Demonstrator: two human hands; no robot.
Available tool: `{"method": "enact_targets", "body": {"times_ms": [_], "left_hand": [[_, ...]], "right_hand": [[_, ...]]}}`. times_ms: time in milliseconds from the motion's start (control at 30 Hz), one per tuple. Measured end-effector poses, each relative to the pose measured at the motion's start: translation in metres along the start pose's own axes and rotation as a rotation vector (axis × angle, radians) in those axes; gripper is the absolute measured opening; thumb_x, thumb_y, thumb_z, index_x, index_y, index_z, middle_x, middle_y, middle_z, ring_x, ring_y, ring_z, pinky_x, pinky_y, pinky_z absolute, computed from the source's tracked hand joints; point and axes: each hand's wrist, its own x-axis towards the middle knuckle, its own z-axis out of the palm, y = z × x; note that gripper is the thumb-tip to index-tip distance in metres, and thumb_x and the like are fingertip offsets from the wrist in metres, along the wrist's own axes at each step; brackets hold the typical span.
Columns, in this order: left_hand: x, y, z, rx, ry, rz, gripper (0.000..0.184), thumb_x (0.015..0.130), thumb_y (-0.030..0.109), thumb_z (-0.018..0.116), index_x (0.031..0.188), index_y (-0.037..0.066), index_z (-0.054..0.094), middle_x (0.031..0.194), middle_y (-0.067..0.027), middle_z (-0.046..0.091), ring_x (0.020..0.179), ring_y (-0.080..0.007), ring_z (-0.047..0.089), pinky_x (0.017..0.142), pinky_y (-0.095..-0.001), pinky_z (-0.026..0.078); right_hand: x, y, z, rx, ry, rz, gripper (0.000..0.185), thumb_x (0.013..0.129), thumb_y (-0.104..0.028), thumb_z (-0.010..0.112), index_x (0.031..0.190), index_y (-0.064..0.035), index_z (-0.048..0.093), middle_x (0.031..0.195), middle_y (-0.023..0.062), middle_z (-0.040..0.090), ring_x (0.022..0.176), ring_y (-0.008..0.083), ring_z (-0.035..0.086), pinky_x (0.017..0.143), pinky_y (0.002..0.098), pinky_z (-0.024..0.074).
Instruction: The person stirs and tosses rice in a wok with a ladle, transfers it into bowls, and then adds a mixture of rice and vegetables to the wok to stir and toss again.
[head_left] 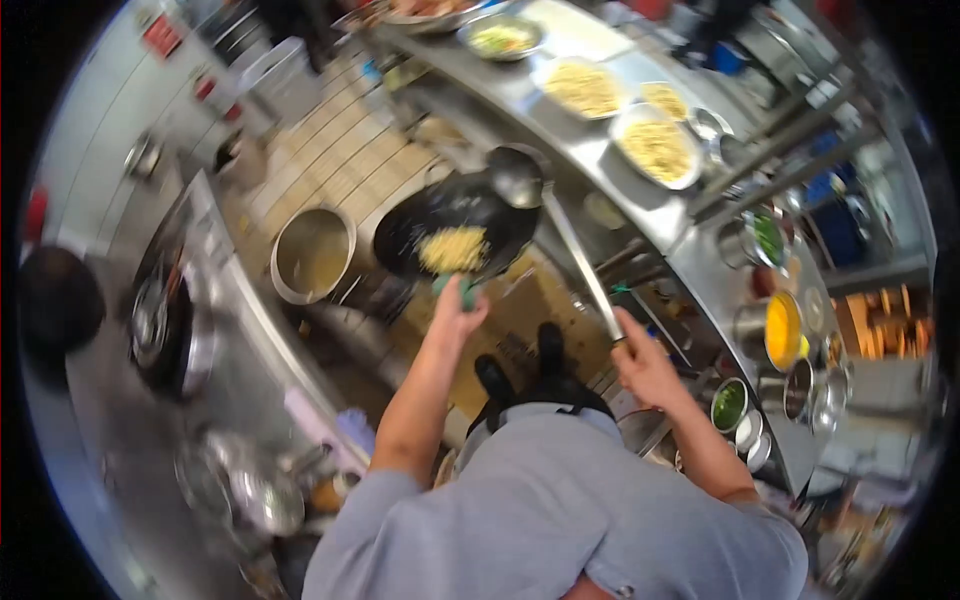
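Observation:
A black wok [400,232] with a heap of pale yellow food [453,249] in it is held out in front of my body. My left hand [462,303] is closed on the wok's near edge with a green cloth [455,290] in its grip. In my right hand [643,362] is the handle end of a long metal ladle [583,260]. The ladle's round bowl [517,178] is at the wok's far right rim, and I cannot tell whether they touch.
Plates of pale noodles [655,148] stand on the steel counter [550,120] ahead and right. A large metal pot [313,255] is left of the wok. Another wok [165,320] sits on the left-hand range. Pots with orange [782,330] and green [730,404] contents are at right.

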Motion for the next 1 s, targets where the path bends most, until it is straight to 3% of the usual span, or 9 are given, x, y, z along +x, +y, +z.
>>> {"method": "enact_targets", "body": {"times_ms": [133, 233, 367, 467, 533, 733, 833, 933, 1000], "left_hand": [[-0.036, -0.022, -0.026, 0.137, -0.217, 0.137, 0.017, 0.087, 0.025, 0.056, 0.091, 0.01, 0.051, 0.073, -0.0046, 0.055, 0.059, -0.0138, 0.055, 0.049, -0.0269, 0.049], [-0.03, -0.075, -0.077, 0.422, -0.11, 0.483, 0.017, 0.084, 0.019, 0.059, 0.097, 0.009, 0.053, 0.083, -0.0052, 0.056, 0.067, -0.0175, 0.056, 0.055, -0.0321, 0.049], [-0.008, -0.083, -0.095, 0.537, -0.064, 0.575, 0.019, 0.081, 0.016, 0.061, 0.096, 0.008, 0.053, 0.083, -0.0046, 0.056, 0.07, -0.0173, 0.056, 0.057, -0.0327, 0.047], [-0.026, -0.043, -0.058, 0.503, -0.014, 0.44, 0.014, 0.079, 0.02, 0.06, 0.087, 0.011, 0.053, 0.074, -0.0032, 0.054, 0.062, -0.0172, 0.054, 0.052, -0.0356, 0.045], [-0.022, -0.014, -0.048, 0.423, -0.018, 0.219, 0.013, 0.08, 0.024, 0.061, 0.083, 0.014, 0.053, 0.07, -0.0024, 0.055, 0.056, -0.0166, 0.053, 0.048, -0.033, 0.044], [-0.066, -0.045, -0.084, 0.21, -0.049, -0.103, 0.016, 0.079, 0.023, 0.061, 0.084, 0.01, 0.053, 0.066, -0.0041, 0.054, 0.052, -0.0149, 0.053, 0.042, -0.0263, 0.043], [-0.049, -0.042, -0.105, 0.241, 0.021, -0.198, 0.017, 0.078, 0.028, 0.058, 0.08, 0.012, 0.051, 0.062, -0.0048, 0.051, 0.051, -0.0146, 0.045, 0.045, -0.0245, 0.034], [-0.051, -0.041, -0.113, 0.372, -0.065, -0.256, 0.019, 0.078, 0.029, 0.058, 0.079, 0.011, 0.052, 0.063, -0.0045, 0.052, 0.051, -0.0144, 0.046, 0.045, -0.0252, 0.035], [-0.051, -0.043, -0.114, 0.4, -0.098, -0.247, 0.021, 0.078, 0.03, 0.058, 0.078, 0.009, 0.052, 0.065, -0.0046, 0.053, 0.051, -0.0143, 0.046, 0.046, -0.0254, 0.035]], "right_hand": [[-0.004, -0.032, 0.011, 0.154, -0.064, 0.157, 0.063, 0.089, -0.006, 0.045, 0.146, -0.0101, 0.019, 0.072, 0.0015, 0.047, 0.051, 0.0089, 0.047, 0.044, 0.0245, 0.0404], [0.007, -0.034, 0.038, 0.18, -0.049, 0.265, 0.063, 0.089, -0.004, 0.042, 0.146, -0.013, 0.017, 0.078, 0.002, 0.047, 0.051, 0.0083, 0.044, 0.044, 0.0237, 0.0395], [0.035, -0.058, 0.069, 0.62, -0.207, 0.344, 0.06, 0.09, -0.007, 0.044, 0.145, -0.0113, 0.019, 0.078, 0.0036, 0.047, 0.053, 0.0089, 0.043, 0.045, 0.0227, 0.0391], [0.065, -0.024, 0.083, 1.056, -0.421, 0.412, 0.044, 0.091, -0.009, 0.047, 0.133, -0.009, 0.033, 0.077, 0.0037, 0.047, 0.053, 0.0083, 0.043, 0.045, 0.0222, 0.0389], [0.078, -0.002, 0.091, 1.586, -0.648, 0.565, 0.016, 0.093, -0.009, 0.044, 0.109, -0.0106, 0.043, 0.078, 0.003, 0.047, 0.055, 0.0074, 0.046, 0.045, 0.023, 0.0401], [0.006, 0.022, 0.03, 1.812, -0.512, 0.583, 0.003, 0.094, -0.011, 0.046, 0.096, -0.0127, 0.045, 0.08, 0.004, 0.047, 0.056, 0.0066, 0.047, 0.046, 0.0216, 0.0409], [-0.034, 0.0, -0.021, 1.652, -0.392, 0.363, 0.014, 0.093, -0.011, 0.049, 0.105, -0.0153, 0.043, 0.08, 0.0046, 0.046, 0.056, 0.0059, 0.045, 0.046, 0.022, 0.0401], [-0.063, -0.042, -0.044, 1.019, 0.018, 0.169, 0.05, 0.092, -0.011, 0.048, 0.139, -0.0126, 0.03, 0.081, 0.0038, 0.048, 0.055, 0.0078, 0.047, 0.045, 0.0231, 0.0406], [-0.064, -0.059, -0.044, 0.634, 0.192, 0.132, 0.056, 0.092, -0.012, 0.047, 0.143, -0.0107, 0.024, 0.079, 0.0051, 0.05, 0.057, 0.0108, 0.049, 0.048, 0.0266, 0.043]]}}
